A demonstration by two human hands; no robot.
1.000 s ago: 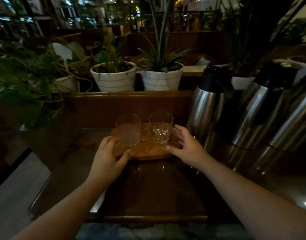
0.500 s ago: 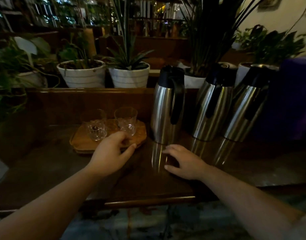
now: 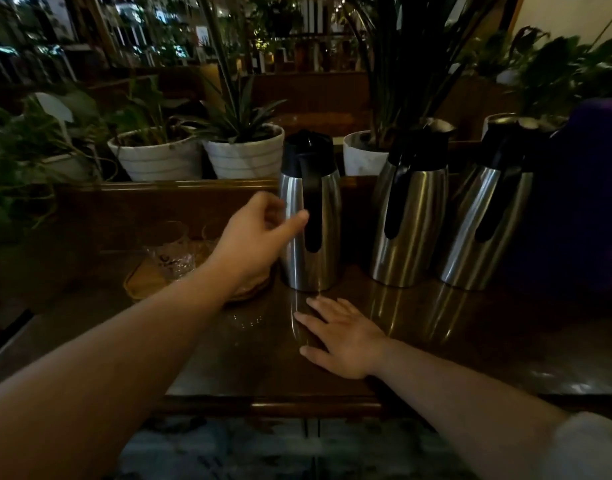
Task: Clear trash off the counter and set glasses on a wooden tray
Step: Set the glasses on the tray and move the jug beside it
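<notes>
Resting at centre left on the dark glossy worktop (image 3: pixel 470 341), the round wooden tray (image 3: pixel 141 284) carries a clear empty cut glass (image 3: pixel 171 252). Above it, the left hand (image 3: pixel 254 244) hovers, fingers loosely apart; the right hand (image 3: pixel 342 336) lies flat, fingers spread, below the leftmost steel flask (image 3: pixel 309 220).

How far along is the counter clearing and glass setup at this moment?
Done: one glass clearly stands on the wooden tray, and the counter shows no trash. In hand: nothing; the left hand reaches empty toward the nearest steel carafe, and the right hand lies flat. A second glass is hidden.
</notes>
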